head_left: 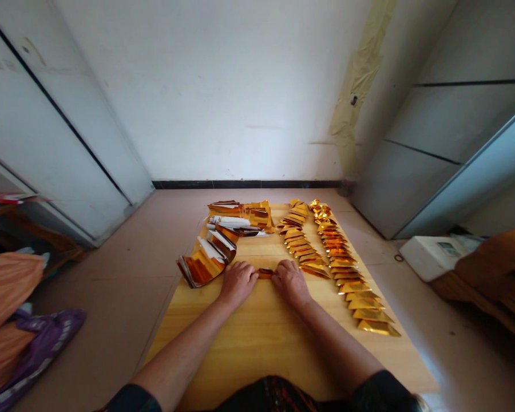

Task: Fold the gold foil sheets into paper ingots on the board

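Observation:
My left hand (237,281) and my right hand (290,280) rest close together on a low wooden board (257,337), fingers curled down over a small piece of gold foil paper (265,273) that shows between them. Both hands pinch or press this piece against the board. Left of my left hand lies a fanned stack of flat gold foil sheets (206,260). To the right of my right hand run two rows of folded gold foil pieces (347,269), from the far end of the board toward me.
The board lies on a tiled floor between white cabinet doors (68,160) and grey panels (433,160). More foil sheets (240,220) are piled at the board's far end. Orange and purple plastic bags (12,320) sit at left, a white box (431,256) at right.

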### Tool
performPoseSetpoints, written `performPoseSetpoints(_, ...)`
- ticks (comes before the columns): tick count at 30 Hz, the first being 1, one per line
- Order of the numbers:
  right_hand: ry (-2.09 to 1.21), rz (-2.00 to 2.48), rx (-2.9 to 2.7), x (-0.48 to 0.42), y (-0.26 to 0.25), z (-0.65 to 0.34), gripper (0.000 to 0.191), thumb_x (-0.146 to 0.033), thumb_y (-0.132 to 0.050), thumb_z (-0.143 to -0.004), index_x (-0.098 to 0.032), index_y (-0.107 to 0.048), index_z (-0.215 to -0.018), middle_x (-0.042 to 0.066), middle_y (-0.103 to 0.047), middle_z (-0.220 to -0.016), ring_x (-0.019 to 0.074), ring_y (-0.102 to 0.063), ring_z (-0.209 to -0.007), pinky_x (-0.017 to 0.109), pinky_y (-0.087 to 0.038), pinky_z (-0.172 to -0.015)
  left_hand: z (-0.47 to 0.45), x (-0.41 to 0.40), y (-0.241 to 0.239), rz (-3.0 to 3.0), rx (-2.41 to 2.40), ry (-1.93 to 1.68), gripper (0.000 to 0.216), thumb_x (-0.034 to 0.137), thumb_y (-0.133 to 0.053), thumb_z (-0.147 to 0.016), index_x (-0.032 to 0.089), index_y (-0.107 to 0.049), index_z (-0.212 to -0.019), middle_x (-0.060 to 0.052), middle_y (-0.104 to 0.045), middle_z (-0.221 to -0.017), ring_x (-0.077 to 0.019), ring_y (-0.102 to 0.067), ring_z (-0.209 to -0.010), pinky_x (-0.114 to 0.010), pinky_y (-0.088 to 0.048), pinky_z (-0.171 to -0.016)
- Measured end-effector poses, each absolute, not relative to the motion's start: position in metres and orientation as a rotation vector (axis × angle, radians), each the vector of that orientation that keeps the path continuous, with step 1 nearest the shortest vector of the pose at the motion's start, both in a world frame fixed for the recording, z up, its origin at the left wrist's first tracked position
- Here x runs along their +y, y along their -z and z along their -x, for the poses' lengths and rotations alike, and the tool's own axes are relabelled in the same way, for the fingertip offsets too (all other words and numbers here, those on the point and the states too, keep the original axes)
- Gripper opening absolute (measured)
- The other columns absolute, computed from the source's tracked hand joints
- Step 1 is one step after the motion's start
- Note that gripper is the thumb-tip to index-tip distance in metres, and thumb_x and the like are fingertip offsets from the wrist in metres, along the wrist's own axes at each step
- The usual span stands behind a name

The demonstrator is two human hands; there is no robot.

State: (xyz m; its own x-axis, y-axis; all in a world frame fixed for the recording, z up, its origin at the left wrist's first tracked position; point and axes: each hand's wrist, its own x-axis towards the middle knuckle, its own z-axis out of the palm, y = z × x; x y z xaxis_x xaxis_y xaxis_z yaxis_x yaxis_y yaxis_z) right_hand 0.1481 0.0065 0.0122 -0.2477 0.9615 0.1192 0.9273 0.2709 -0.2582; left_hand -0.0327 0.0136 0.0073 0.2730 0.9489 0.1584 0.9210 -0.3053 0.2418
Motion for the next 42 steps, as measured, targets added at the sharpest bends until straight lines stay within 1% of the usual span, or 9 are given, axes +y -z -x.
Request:
performPoseSetpoints(7, -0.151, 1.835, -2.260, 0.009, -0.010, -0.148, 0.017, -0.028, -0.050, -0.090, -0.019, -0.063, -0.084, 0.006, -0.060, -0.100, 0.0189, -0.050, -0.095, 0.028, -0.041, -0.080, 0.026, 0.013, -0.011, -2.356, 1.859, -0.362, 0.017, 0.028, -0.050, -0.085, 0.019, -0.063, -0.079, -0.005, -0.066, -0.088, -0.0208, -0.056, -0.091, -0.033, -0.034, -0.074)
performPoseSetpoints(11, -0.098, 1.897, -2.240, 0.008, -0.012, -0.143, 0.019, -0.032, -0.050, -0.091, -0.019, -0.063, -0.085, 0.008, -0.059, -0.101, 0.0206, -0.050, -0.096, 0.029, -0.042, -0.075, 0.022, 0.010, -0.013, -2.319, 1.925, -0.354, 0.017, 0.028, -0.050, -0.084, 0.019, -0.061, -0.075, -0.005, -0.066, -0.085, -0.0208, -0.057, -0.089, -0.033, -0.033, -0.072)
performPoseSetpoints(15, -0.126, 1.944, -2.199, 0.007, -0.017, -0.140, 0.023, -0.035, -0.049, -0.091, -0.018, -0.063, -0.086, 0.009, -0.059, -0.101, 0.0215, -0.050, -0.096, 0.030, -0.043, -0.076, 0.019, 0.010, -0.013, -2.270, 1.971, -0.362, 0.018, 0.027, -0.050, -0.083, 0.018, -0.060, -0.071, -0.005, -0.066, -0.082, -0.0204, -0.057, -0.087, -0.032, -0.032, -0.070)
performPoseSetpoints(20, -0.150, 2.008, -2.193, 0.007, -0.021, -0.138, 0.018, -0.032, -0.053, -0.089, -0.017, -0.064, -0.088, 0.010, -0.058, -0.103, 0.0225, -0.050, -0.098, 0.030, -0.043, -0.075, 0.017, 0.011, -0.016, -2.164, 2.010, -0.346, 0.019, 0.027, -0.050, -0.082, 0.018, -0.062, -0.070, -0.005, -0.067, -0.081, -0.0201, -0.058, -0.086, -0.031, -0.031, -0.069)
performPoseSetpoints(24, -0.164, 2.017, -2.183, 0.006, -0.023, -0.138, 0.017, -0.031, -0.052, -0.088, -0.018, -0.064, -0.088, 0.010, -0.058, -0.104, 0.0223, -0.050, -0.099, 0.030, -0.043, -0.074, 0.016, 0.011, -0.020, -2.121, 2.040, -0.340, 0.028, 0.033, -0.045, -0.086, 0.019, -0.063, -0.070, -0.005, -0.067, -0.082, -0.0208, -0.059, -0.087, -0.031, -0.032, -0.070)
performPoseSetpoints(28, -0.177, 2.013, -2.156, 0.007, -0.022, -0.138, 0.017, -0.031, -0.054, -0.087, -0.018, -0.064, -0.088, 0.009, -0.058, -0.104, 0.0223, -0.049, -0.099, 0.030, -0.042, -0.073, 0.016, 0.009, -0.019, -2.107, 2.051, -0.356, 0.029, 0.036, -0.046, -0.087, 0.019, -0.064, -0.072, -0.005, -0.067, -0.081, -0.0205, -0.059, -0.087, -0.030, -0.030, -0.069)
performPoseSetpoints(36, -0.192, 2.047, -2.132, 0.007, -0.020, -0.137, 0.016, -0.030, -0.054, -0.086, -0.018, -0.064, -0.092, 0.008, -0.058, -0.105, 0.0212, -0.048, -0.100, 0.027, -0.040, -0.074, 0.016, 0.007, -0.017, -2.105, 2.040, -0.377, 0.022, 0.034, -0.050, -0.086, 0.020, -0.064, -0.076, -0.003, -0.069, -0.083, -0.0178, -0.059, -0.086, -0.030, -0.028, -0.069)
performPoseSetpoints(42, -0.182, 2.049, -2.133, 0.006, -0.021, -0.137, 0.016, -0.031, -0.054, -0.086, -0.019, -0.063, -0.091, 0.008, -0.058, -0.105, 0.0218, -0.047, -0.100, 0.028, -0.039, -0.075, 0.016, 0.005, -0.010, -2.156, 2.028, -0.490, 0.014, 0.032, -0.054, -0.085, 0.022, -0.062, -0.090, -0.002, -0.070, -0.087, -0.0194, -0.060, -0.089, -0.031, -0.029, -0.073)
